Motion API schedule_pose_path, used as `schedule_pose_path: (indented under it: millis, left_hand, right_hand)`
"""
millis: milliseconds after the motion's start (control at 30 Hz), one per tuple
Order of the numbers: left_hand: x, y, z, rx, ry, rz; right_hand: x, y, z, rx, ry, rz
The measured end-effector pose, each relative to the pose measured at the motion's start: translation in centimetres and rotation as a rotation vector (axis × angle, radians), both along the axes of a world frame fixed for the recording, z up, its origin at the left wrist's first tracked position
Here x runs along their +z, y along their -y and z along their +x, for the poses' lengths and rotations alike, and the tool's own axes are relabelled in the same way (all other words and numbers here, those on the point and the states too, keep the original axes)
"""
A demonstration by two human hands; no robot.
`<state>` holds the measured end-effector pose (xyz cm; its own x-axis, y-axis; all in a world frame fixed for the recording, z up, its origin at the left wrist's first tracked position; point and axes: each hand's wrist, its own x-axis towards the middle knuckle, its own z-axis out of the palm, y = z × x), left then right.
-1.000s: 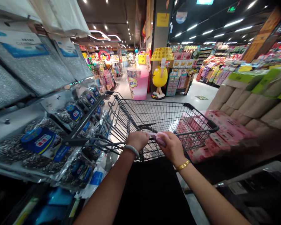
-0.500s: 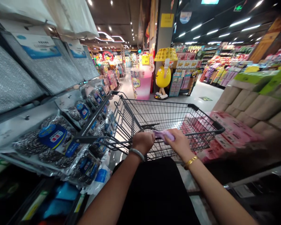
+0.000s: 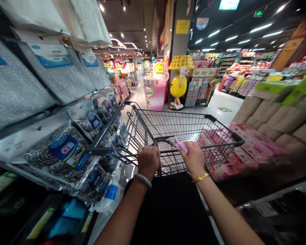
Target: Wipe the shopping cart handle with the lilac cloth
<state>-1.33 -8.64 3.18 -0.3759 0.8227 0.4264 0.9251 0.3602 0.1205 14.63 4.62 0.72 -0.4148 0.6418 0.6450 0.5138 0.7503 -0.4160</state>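
Note:
A dark wire shopping cart [image 3: 178,124] stands in front of me, its basket turned to the right, with no goods visible inside. My left hand [image 3: 148,161] is closed at the near side of the cart; what its fingers wrap round is hidden under the hand. To its right, my right hand [image 3: 194,158] is closed round a small light purple item [image 3: 180,146], whose end sticks out toward the left over the basket's near edge. The two hands are apart. A grey bangle circles the left wrist, a gold one the right.
Packs of scourers [image 3: 63,149] and cleaning cloths [image 3: 51,68] hang close on the left. Pink packages [image 3: 252,143] and tan paper packs [image 3: 275,112] are stacked on the right. Ahead stand a pink display bin [image 3: 155,93] and a yellow figure [image 3: 178,85] beside a pillar.
My left hand has moved left and let go of the purple item's end. My right hand has shifted slightly right, still holding it. The hanging goods on the left appear slightly farther right.

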Motion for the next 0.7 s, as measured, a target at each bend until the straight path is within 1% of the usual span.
schedule_pose_path:
  millis: [67,133,200,233,300,367,400,500,533,567,600,700]
  left_hand:
    - [-0.4,1.2,-0.5,0.062,0.002,0.052]
    - [-0.9,1.9,-0.9,0.057,-0.005,0.017]
    - [-1.2,2.1,-1.2,0.044,-0.015,-0.023]
    - [-1.3,2.1,-1.2,0.039,-0.02,-0.032]
    - [-1.4,2.0,-1.1,0.038,-0.034,-0.032]
    - [-1.4,1.8,-0.8,0.051,-0.04,-0.022]
    - [-1.4,1.8,-0.7,0.062,-0.037,-0.017]
    - [-1.4,2.0,-0.6,0.076,-0.029,-0.026]
    - [-1.4,2.2,-0.6,0.068,-0.031,-0.036]
    - [-1.4,2.3,-0.6,0.057,-0.035,-0.046]
    - [-1.4,2.4,-0.6,0.044,-0.038,-0.053]
    - [-1.5,2.5,-0.4,0.029,-0.032,-0.05]
  right_hand:
    - [-0.4,1.6,-1.0,0.121,-0.046,0.044]
    - [-0.6,3.0,-1.8,0.25,-0.046,0.075]
    - [-0.5,3.6,-2.3,0.288,-0.041,0.058]
    - [-0.4,3.6,-2.5,0.265,-0.045,0.028]
    - [-0.1,3.7,-3.0,0.16,-0.076,-0.036]
    - [0.0,4.2,-3.7,0.096,-0.096,-0.042]
    - [0.0,4.5,-4.1,0.111,-0.101,-0.015]
    - [-0.3,5.3,-4.6,0.272,-0.084,0.064]
    - [-0.3,5.3,-4.5,0.3,-0.08,0.064]
    - [-0.3,5.2,-4.5,0.292,-0.089,0.049]
    - [-0.3,5.0,-4.5,0.248,-0.107,0.019]
    - [0.0,4.9,-4.8,0.042,-0.176,-0.063]
